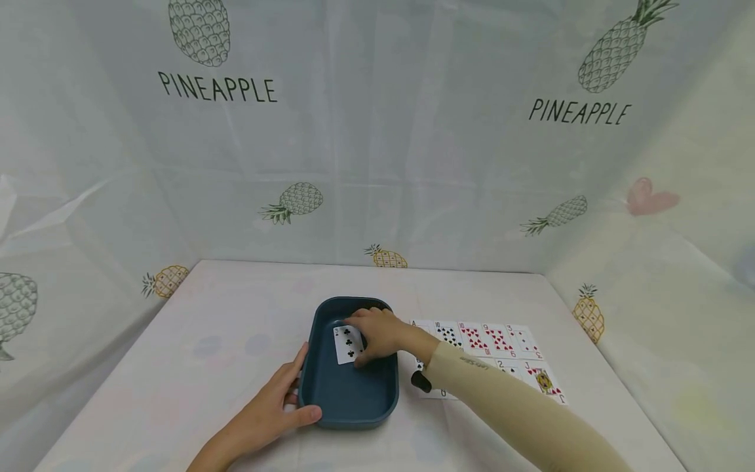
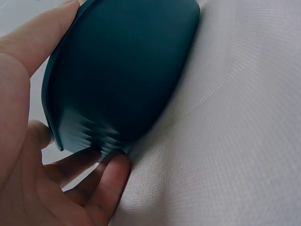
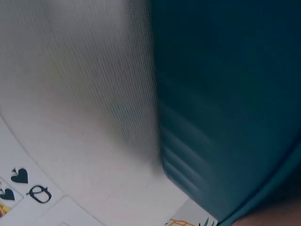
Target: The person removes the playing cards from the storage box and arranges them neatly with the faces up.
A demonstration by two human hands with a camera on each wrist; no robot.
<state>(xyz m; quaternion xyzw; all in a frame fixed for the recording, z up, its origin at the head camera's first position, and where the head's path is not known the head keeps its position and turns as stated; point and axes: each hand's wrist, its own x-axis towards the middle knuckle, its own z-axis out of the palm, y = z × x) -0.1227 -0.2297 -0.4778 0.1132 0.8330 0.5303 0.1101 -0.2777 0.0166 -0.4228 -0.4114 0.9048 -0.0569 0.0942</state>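
A dark blue-green rectangular tray (image 1: 348, 400) with rounded corners stands on the table. My left hand (image 1: 271, 400) holds its left side, the thumb at the near left corner and the fingers along the outer wall; the left wrist view shows these fingers (image 2: 115, 176) against the ribbed side. Inside the tray, my right hand (image 1: 377, 334) grips a playing card (image 1: 347, 346) with black clubs, thumb at its near edge and fingers at the far one. The hand covers the card's right part. Only a sliver of that hand shows in the right wrist view, beside the tray wall (image 3: 225, 94).
To the right of the tray, playing cards (image 1: 498, 337) lie face up in two rows, partly hidden under the right forearm. A queen of spades (image 3: 37, 193) shows in the right wrist view. White pineapple-printed sheeting (image 1: 377, 144) hangs behind and beside the table (image 1: 236, 328).
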